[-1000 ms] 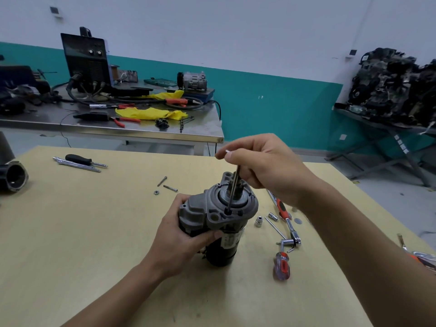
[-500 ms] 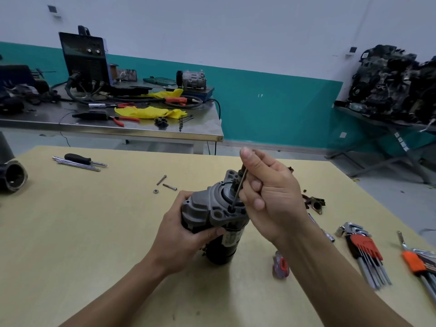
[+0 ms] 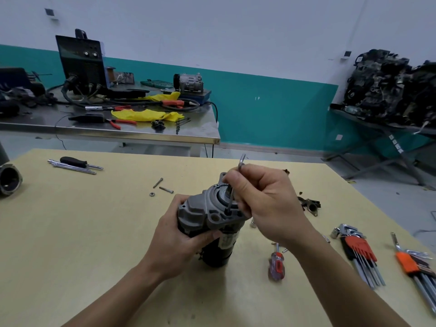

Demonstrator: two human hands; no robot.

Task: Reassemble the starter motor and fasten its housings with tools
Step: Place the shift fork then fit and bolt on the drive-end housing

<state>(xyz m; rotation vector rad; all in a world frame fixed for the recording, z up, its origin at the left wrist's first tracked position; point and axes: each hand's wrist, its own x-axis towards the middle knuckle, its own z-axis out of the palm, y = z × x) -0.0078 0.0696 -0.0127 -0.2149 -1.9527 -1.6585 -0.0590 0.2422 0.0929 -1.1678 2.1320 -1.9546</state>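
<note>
Workshop with a white and teal wall; a pale yellow worktop (image 3: 70,244) in the foreground, a steel bench (image 3: 141,135) behind it carrying cables, yellow cloth and a black machine. The starter motor (image 3: 210,223) stands near the middle of the worktop, tilted, grey end housing uppermost. The left hand (image 3: 174,239) reaches in from below and wraps the black body, fingers closed around it, thumb across the front. The right hand (image 3: 264,204) comes from the right, wrist raised, fingers pinched on a hex key (image 3: 232,197) whose lower tip sits in a bolt on the housing face; its bent end projects above the knuckles. On the worktop: a screwdriver (image 3: 276,265) just right of the motor, two holders of hex keys, red (image 3: 359,253) and orange (image 3: 410,265), each with its keys clipped in; two loose bolts (image 3: 162,186) and a nut (image 3: 152,194) beyond the motor.
</note>
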